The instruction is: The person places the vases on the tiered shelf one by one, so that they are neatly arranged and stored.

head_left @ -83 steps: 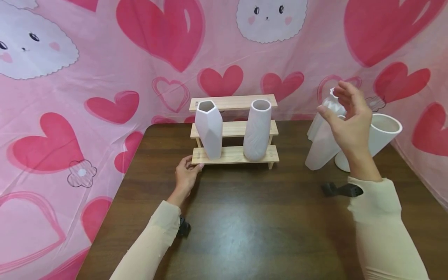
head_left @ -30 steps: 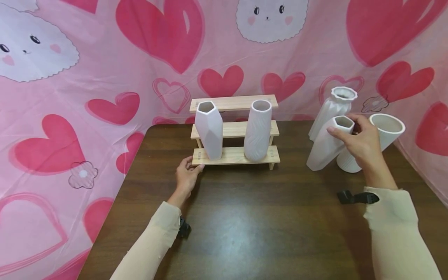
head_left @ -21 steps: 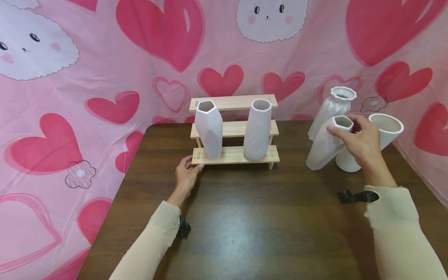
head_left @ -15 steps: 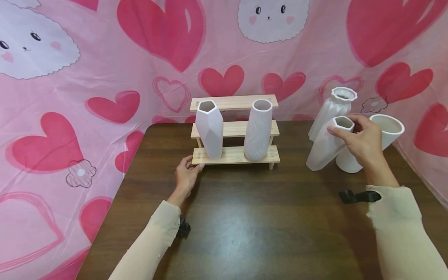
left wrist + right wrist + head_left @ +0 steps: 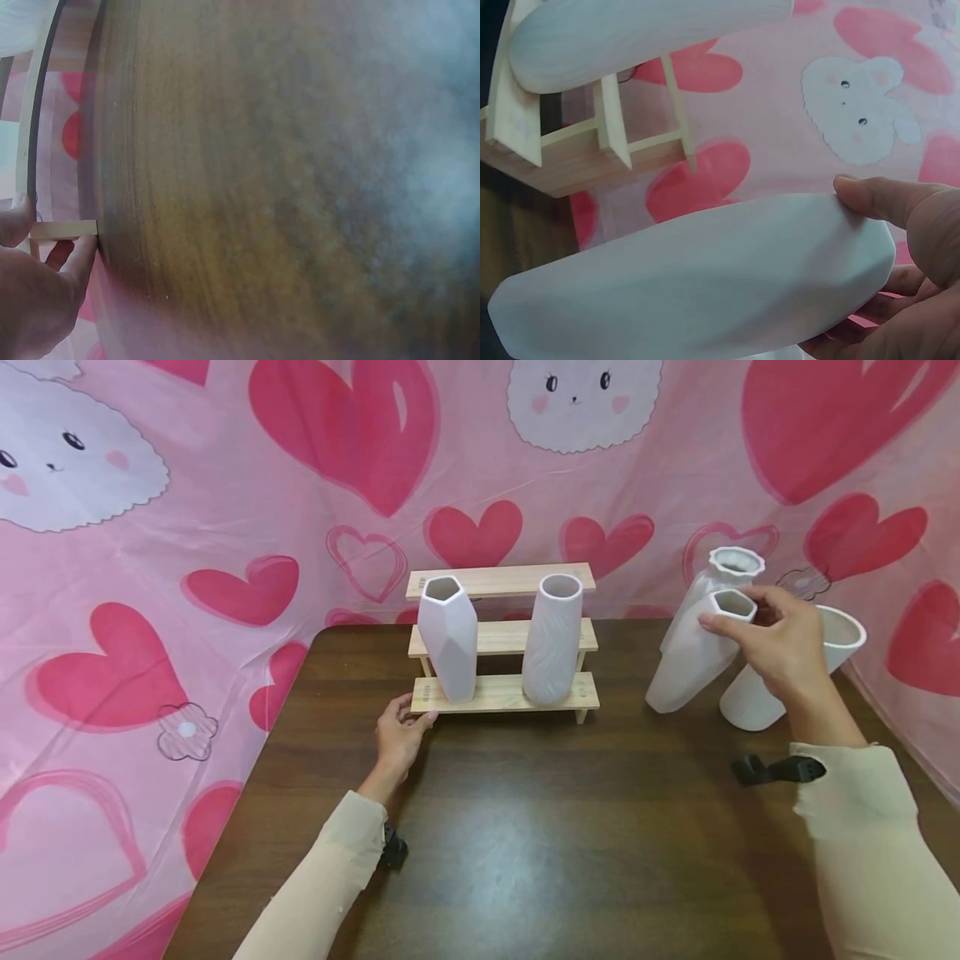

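My right hand [image 5: 783,647] grips a white faceted vase [image 5: 686,652] near its rim, thumb on one side and fingers on the other. In the right wrist view that vase [image 5: 697,270] stretches away from the hand, its base at the left. My left hand [image 5: 399,739] holds the front left corner of a three-step wooden stand [image 5: 498,695]. In the left wrist view its fingers [image 5: 79,262] are at the stand's leg [image 5: 67,230]. On the lowest step stand another faceted white vase [image 5: 453,647] and a rounder, leaf-textured white vase [image 5: 553,643].
Behind the held vase stands a white vase with a ruffled neck [image 5: 737,562], partly hidden. A flared white vase [image 5: 750,702] stands to the right, partly covered by my right hand. Pink heart-patterned cloth [image 5: 480,460] hangs behind the brown wooden table [image 5: 510,843].
My right hand came down from above the vases and took hold of the faceted vase. Over the last half second it has lifted the vase slightly. The left hand has stayed at the stand.
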`<state>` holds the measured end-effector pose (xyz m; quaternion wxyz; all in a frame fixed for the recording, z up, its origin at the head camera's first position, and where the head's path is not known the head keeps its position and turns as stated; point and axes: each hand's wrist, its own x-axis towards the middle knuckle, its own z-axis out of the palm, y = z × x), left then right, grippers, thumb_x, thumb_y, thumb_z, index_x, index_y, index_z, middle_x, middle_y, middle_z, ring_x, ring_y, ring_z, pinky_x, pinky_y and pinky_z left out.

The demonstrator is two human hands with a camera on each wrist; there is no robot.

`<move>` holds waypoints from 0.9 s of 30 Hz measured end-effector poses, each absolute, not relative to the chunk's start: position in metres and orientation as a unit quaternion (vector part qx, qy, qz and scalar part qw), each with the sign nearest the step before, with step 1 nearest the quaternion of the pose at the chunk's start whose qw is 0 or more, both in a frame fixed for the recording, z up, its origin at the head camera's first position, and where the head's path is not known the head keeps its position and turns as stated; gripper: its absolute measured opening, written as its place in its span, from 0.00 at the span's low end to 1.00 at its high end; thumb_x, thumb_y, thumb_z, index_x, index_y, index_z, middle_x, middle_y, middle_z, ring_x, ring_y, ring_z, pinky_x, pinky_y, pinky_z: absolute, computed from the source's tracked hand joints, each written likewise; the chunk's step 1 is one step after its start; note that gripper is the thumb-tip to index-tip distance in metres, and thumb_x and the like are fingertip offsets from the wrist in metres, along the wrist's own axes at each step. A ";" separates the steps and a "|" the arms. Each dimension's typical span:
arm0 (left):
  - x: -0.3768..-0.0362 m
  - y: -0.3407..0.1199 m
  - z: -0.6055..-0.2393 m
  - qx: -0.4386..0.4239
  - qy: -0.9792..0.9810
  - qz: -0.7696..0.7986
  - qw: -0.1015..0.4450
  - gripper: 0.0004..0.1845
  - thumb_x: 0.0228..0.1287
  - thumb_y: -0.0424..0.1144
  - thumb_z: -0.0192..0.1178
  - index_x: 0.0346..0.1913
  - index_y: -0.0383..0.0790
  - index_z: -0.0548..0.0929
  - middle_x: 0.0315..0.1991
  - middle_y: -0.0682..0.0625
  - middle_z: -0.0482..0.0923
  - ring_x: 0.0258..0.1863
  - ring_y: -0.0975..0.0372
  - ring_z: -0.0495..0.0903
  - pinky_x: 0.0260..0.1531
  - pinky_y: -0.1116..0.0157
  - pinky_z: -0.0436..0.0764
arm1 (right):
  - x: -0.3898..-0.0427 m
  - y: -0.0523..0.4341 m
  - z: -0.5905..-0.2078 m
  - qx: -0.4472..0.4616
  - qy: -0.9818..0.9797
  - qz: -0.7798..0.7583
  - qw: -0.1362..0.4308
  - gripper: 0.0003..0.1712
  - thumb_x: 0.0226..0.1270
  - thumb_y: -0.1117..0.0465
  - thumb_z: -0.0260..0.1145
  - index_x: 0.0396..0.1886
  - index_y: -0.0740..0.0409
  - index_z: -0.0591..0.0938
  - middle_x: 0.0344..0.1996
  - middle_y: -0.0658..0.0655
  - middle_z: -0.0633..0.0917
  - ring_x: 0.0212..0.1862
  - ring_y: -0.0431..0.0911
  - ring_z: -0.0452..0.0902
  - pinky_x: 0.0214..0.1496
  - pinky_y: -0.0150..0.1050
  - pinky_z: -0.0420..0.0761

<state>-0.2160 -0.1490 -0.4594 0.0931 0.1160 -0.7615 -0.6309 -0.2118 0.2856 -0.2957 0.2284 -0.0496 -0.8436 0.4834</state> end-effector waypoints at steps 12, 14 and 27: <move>-0.216 -0.149 -0.461 0.119 -0.764 -0.627 0.092 0.26 0.47 0.34 0.66 0.52 0.39 0.71 0.41 0.44 0.78 0.38 0.57 0.78 0.33 0.70 0.78 | -0.222 0.280 -0.270 -0.050 -0.856 0.481 0.184 0.32 0.42 0.47 0.72 0.51 0.47 0.77 0.34 0.45 0.78 0.33 0.40 0.69 0.26 0.22 0.73; -0.216 -0.150 -0.460 0.119 -0.765 -0.626 0.092 0.26 0.47 0.34 0.66 0.52 0.39 0.71 0.41 0.45 0.78 0.37 0.57 0.78 0.33 0.70 0.78 | -0.224 0.280 -0.265 -0.050 -0.859 0.479 0.177 0.32 0.42 0.46 0.71 0.51 0.46 0.77 0.35 0.46 0.78 0.34 0.40 0.69 0.25 0.22 0.73; -0.215 -0.149 -0.458 0.119 -0.768 -0.623 0.094 0.26 0.48 0.34 0.66 0.52 0.39 0.71 0.41 0.44 0.78 0.38 0.56 0.77 0.33 0.70 0.78 | -0.241 0.268 -0.227 -0.078 -0.833 0.532 0.129 0.32 0.34 0.45 0.74 0.47 0.42 0.80 0.36 0.47 0.79 0.35 0.40 0.70 0.25 0.25 0.74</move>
